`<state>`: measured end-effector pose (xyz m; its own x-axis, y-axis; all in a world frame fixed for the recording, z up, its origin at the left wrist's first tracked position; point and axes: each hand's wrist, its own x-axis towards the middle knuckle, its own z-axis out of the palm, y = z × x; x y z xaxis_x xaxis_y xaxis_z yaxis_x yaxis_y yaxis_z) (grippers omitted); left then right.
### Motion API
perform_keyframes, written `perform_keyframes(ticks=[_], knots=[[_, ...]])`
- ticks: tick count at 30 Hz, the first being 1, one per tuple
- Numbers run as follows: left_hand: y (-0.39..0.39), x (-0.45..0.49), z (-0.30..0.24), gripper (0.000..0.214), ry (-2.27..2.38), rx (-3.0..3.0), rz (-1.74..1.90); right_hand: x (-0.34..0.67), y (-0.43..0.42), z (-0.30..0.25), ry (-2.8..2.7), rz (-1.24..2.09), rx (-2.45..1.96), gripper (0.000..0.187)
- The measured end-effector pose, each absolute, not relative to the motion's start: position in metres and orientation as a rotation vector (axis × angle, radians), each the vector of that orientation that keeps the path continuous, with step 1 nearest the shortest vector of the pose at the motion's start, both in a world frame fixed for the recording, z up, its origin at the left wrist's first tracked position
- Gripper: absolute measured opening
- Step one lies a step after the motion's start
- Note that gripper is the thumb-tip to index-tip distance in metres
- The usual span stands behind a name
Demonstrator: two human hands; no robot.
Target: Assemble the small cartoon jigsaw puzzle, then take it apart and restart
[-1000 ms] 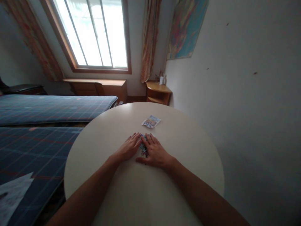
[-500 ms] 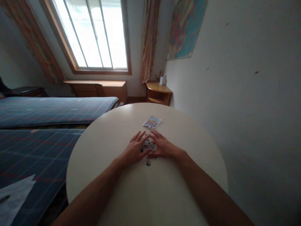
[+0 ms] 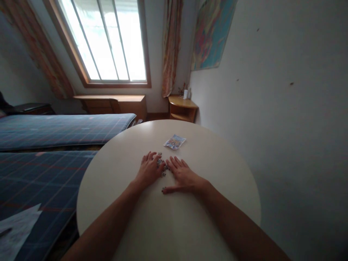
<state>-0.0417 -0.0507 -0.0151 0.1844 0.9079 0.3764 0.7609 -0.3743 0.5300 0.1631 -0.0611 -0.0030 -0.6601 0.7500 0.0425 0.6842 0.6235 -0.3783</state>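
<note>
A small heap of jigsaw puzzle pieces point(image 3: 161, 161) lies on the round cream table point(image 3: 174, 224), between my two hands and partly hidden by them. My left hand point(image 3: 149, 169) rests at the heap's left side, palm down, its fingers bent but apart, with the thumb touching the pieces. On the other side, my right hand point(image 3: 182, 175) lies palm down with fingers stretched; its fingertips meet the heap's right edge. Its thumb points left, at a few stray pieces near the table's middle. Beyond both hands lies a small printed picture sheet point(image 3: 175, 141), touched by neither.
Two beds with plaid mattresses point(image 3: 54, 174) stand to the left, papers point(image 3: 20, 226) and a dark pen on the nearer one. A white wall point(image 3: 285, 137) runs along the right. A corner shelf point(image 3: 183, 103) and a low desk point(image 3: 130, 103) are by the window.
Both hands have drawn apart somewhat, the left one moving left. The puzzle heap has shifted left with it. My right thumb has swung toward me, onto the stray pieces.
</note>
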Motion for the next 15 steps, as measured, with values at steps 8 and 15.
perform_keyframes(ticks=[8,15], knots=[[-0.038,-0.04,-0.008,0.039,1.472,1.856,1.233,0.129,-0.045,-0.01,-2.59,0.421,-1.224,0.118],[-0.092,-0.065,0.044,0.036,1.493,1.677,1.398,0.1,-0.021,-0.006,-2.617,0.416,-1.17,0.11]])
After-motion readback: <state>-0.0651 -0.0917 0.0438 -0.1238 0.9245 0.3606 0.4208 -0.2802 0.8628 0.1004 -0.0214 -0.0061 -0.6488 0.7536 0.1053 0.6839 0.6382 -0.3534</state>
